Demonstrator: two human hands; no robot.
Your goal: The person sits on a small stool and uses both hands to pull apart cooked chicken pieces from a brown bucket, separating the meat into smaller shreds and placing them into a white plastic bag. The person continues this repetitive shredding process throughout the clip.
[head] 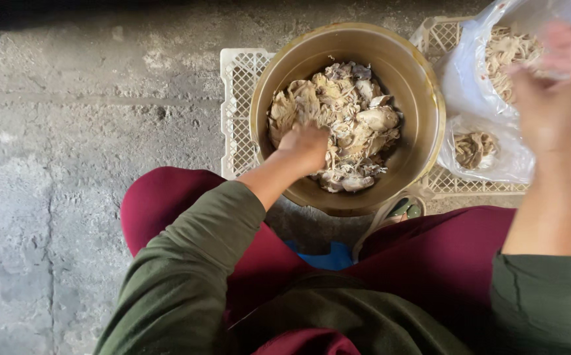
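Observation:
A brass-coloured round basin (pixel 423 85) stands on a white plastic crate (pixel 237 98) and holds a heap of pale, beige mushroom-like pieces (pixel 348 112). My left hand (pixel 305 146) reaches into the heap, its fingers buried among the pieces. My right hand (pixel 552 85) is raised and blurred at the mouth of a clear plastic bag (pixel 470 85) with shredded pale strands (pixel 506 52) inside. Whether it grips the bag's edge or some strands is unclear.
A smaller clump of brown strands (pixel 473 148) lies in the lower part of the bag. The crate rests on rough grey concrete floor (pixel 68 131). My maroon-clad knees (pixel 160 197) frame the basin. A sandalled foot (pixel 404 209) shows under its rim.

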